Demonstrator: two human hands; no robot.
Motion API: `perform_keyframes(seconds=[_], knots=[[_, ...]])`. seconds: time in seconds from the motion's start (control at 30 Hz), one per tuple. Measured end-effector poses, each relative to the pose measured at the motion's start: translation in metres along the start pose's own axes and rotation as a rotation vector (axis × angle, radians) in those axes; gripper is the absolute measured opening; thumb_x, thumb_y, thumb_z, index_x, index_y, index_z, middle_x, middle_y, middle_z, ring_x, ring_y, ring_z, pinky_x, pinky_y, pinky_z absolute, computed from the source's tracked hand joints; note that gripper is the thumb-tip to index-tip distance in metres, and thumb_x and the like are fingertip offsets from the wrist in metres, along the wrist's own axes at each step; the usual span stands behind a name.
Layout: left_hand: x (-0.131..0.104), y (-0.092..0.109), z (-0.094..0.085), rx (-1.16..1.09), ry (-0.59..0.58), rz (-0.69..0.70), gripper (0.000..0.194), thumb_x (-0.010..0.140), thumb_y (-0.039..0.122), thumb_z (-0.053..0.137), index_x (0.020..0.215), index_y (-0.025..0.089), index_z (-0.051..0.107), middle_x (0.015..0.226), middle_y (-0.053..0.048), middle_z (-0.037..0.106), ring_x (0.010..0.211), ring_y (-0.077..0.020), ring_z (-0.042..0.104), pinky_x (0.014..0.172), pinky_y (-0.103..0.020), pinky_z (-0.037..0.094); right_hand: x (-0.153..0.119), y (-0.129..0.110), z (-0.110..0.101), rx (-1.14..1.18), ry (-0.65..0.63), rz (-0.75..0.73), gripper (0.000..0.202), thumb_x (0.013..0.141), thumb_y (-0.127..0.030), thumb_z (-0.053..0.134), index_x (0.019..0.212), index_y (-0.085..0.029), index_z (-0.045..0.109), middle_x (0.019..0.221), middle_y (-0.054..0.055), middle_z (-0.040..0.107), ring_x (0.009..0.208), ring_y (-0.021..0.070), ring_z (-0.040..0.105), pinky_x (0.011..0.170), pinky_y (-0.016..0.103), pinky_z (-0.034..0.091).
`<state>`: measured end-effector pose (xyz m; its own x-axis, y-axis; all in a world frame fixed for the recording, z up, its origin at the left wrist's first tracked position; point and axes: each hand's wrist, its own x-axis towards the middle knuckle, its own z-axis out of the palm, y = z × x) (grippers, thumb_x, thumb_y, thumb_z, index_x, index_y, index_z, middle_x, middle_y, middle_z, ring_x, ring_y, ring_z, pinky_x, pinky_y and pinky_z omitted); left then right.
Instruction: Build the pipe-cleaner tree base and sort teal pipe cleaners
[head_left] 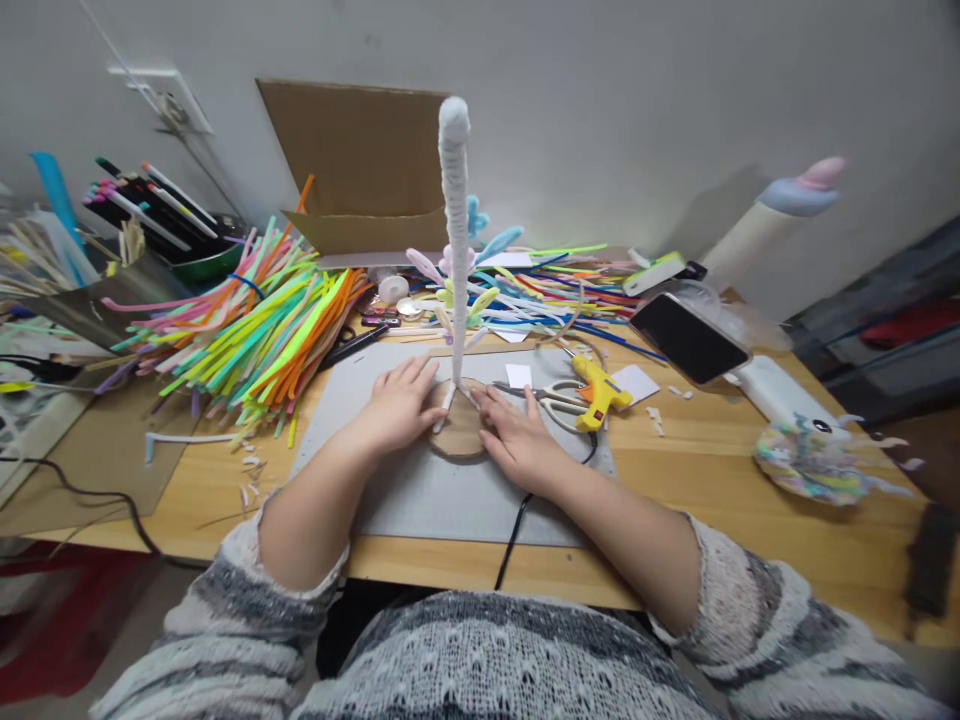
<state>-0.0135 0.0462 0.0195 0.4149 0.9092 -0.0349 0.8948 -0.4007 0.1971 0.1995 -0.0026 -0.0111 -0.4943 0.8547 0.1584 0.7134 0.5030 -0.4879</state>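
A tall white stem [454, 230], wrapped in fuzzy pipe cleaner, stands upright on a round brown base [459, 435]. White strips [444, 410] spread from its foot over the base. My left hand [405, 400] lies at the base's left edge, fingers stretched out, the thumb by one white strip. At the right edge rests my right hand [517, 430], its fingers apart and reaching over the base near the stem's foot. Behind the stem, pastel pipe-cleaner flowers and leaves [491, 245] are partly hidden by it.
A grey mat [420, 505] lies under the base. Scissors [559, 405] and a yellow glue gun [600, 392] with a black cord are right of my right hand. Bundled pipe cleaners [247, 320] fill the left; a phone [690, 338] leans at right. Cardboard [360, 150] stands behind.
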Motion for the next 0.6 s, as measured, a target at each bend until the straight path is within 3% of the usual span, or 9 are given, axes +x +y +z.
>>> perform_keyframes(seconds=[0.2, 0.4, 0.5, 0.6], knots=[[-0.032, 0.027, 0.024, 0.035, -0.012, 0.046, 0.081, 0.086, 0.057, 0.043, 0.145, 0.007, 0.018, 0.152, -0.016, 0.014, 0.141, -0.0283, 0.014, 0.113, -0.043, 0.018, 0.004, -0.001, 0.003, -0.071, -0.045, 0.016, 0.060, 0.092, -0.041, 0.036, 0.146, -0.019, 0.019, 0.151, 0.009, 0.025, 0.141, 0.0248, 0.018, 0.108, 0.060, -0.008], [-0.037, 0.035, 0.030, -0.014, 0.010, 0.036, 0.090, 0.078, 0.057, 0.055, 0.145, 0.008, 0.018, 0.152, -0.018, 0.017, 0.140, -0.0305, 0.015, 0.113, -0.045, 0.018, 0.007, -0.004, -0.003, -0.132, -0.112, 0.004, 0.059, 0.093, -0.043, 0.034, 0.146, -0.023, 0.020, 0.150, 0.008, 0.027, 0.139, 0.0255, 0.022, 0.107, 0.061, -0.008], [-0.037, 0.036, 0.030, -0.056, 0.022, -0.009, 0.099, 0.071, 0.058, 0.063, 0.145, 0.010, 0.017, 0.152, -0.020, 0.013, 0.140, -0.0336, 0.012, 0.112, -0.048, 0.018, 0.008, 0.004, -0.011, -0.142, -0.012, 0.055, 0.054, 0.094, -0.040, 0.032, 0.145, -0.021, 0.025, 0.146, 0.008, 0.037, 0.137, 0.0246, 0.027, 0.109, 0.059, 0.001], [-0.036, 0.038, 0.031, -0.115, 0.023, -0.091, 0.100, 0.069, 0.058, 0.065, 0.145, 0.013, 0.017, 0.152, -0.022, 0.008, 0.140, -0.0357, 0.011, 0.110, -0.050, 0.021, 0.007, 0.021, -0.021, -0.239, 0.151, 0.212, 0.048, 0.092, -0.034, 0.040, 0.137, -0.017, 0.041, 0.140, 0.011, 0.046, 0.130, 0.0255, 0.038, 0.110, 0.052, 0.014]])
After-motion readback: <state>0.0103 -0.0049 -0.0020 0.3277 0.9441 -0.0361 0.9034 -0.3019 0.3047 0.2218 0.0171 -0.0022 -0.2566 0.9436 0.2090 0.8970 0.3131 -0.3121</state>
